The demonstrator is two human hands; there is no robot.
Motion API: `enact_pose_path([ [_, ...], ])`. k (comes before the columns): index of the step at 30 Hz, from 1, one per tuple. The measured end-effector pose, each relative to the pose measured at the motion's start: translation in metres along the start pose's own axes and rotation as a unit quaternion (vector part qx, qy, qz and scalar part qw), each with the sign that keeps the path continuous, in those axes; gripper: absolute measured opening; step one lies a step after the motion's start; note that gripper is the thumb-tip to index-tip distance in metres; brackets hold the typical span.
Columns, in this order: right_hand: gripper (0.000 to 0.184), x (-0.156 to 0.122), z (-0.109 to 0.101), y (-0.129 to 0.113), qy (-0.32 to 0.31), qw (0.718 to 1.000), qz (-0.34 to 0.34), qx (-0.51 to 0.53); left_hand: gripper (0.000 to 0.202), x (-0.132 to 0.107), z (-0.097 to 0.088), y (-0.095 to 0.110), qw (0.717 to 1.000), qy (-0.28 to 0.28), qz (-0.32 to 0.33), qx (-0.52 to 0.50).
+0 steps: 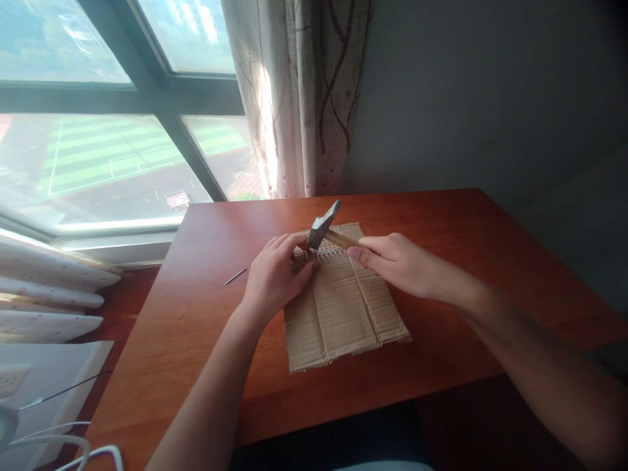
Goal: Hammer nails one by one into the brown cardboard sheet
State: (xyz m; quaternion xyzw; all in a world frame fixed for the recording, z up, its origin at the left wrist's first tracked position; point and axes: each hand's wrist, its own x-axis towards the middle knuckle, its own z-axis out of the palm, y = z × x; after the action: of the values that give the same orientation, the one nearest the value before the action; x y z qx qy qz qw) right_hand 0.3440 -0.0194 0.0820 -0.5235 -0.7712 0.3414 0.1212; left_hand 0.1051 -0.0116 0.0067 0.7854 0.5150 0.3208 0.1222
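My right hand (380,256) is wrapped around the wooden handle of a hammer (324,226), whose metal head is just above the far part of a cardboard sheet (338,307). My left hand (279,268) rests on the sheet's left side. Its thumb and forefinger close in toward each other under the hammer head; whatever they pinch is too small to tell. Beside the fingertips a light strip dotted with small holes (330,247) lies across the cardboard, with a row of dark marks along its near edge. Creases run lengthwise down the sheet.
A thin dark metal rod (235,277) lies on the wooden table (196,340), left of my left hand. Behind the table hang curtains (294,98) beside a large window (112,157). White cables (73,451) and a wall socket (14,379) are at lower left.
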Motion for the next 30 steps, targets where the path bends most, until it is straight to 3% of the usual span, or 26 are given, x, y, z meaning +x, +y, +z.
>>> enact_pose_path([
  [5,0.054,0.001,0.002,0.003,-0.018,1.000,0.007,-0.002,0.035,0.001,-0.001,0.002,0.999,-0.007,-0.033,-0.016],
  [24,0.053,0.003,0.007,0.006,-0.002,1.000,-0.002,0.000,0.031,0.001,0.000,0.000,0.999,-0.003,-0.026,-0.022],
  [27,0.052,0.002,0.007,0.010,0.023,1.000,-0.017,0.007,0.032,0.001,-0.001,0.001,0.999,-0.006,-0.028,-0.029],
  [30,0.050,-0.003,0.005,0.017,0.099,0.993,-0.046,0.044,0.034,0.001,-0.001,0.001,0.999,-0.008,-0.032,-0.034],
])
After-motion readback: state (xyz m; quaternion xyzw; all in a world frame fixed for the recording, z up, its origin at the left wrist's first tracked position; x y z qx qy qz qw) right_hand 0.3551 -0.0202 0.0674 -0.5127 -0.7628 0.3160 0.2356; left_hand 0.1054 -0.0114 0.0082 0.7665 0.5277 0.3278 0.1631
